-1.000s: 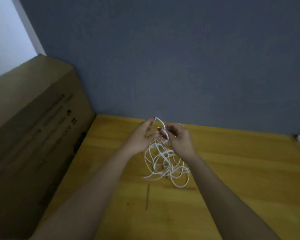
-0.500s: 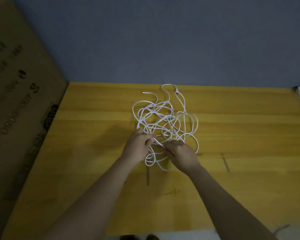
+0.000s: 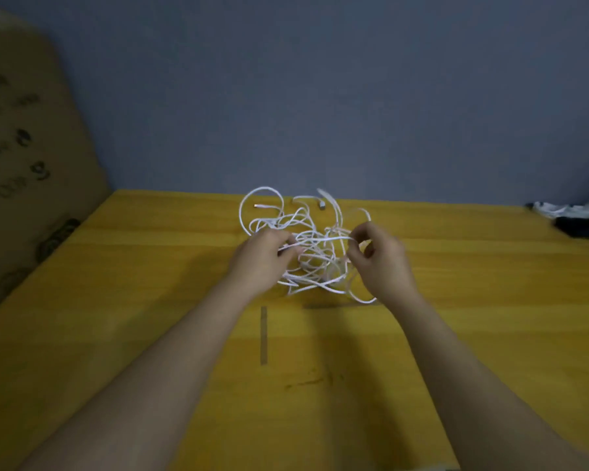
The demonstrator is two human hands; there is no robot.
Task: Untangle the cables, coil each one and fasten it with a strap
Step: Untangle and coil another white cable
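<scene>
I see both forearms reaching forward over the yellow tabletop (image 3: 116, 300). My left hand (image 3: 264, 258) has its grip closed round a strand of the tangled white cables (image 3: 315, 246); my right hand (image 3: 381, 258) pinches the same strand's other end, taut between both grips. The heap lies between and beyond them. Motion blur hides the finger detail.

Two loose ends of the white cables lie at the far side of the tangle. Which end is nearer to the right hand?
The grey-tipped plug end at the far middle of the white cable tangle is nearer to the right hand; the white-tipped end lies beyond the left hand.
</scene>
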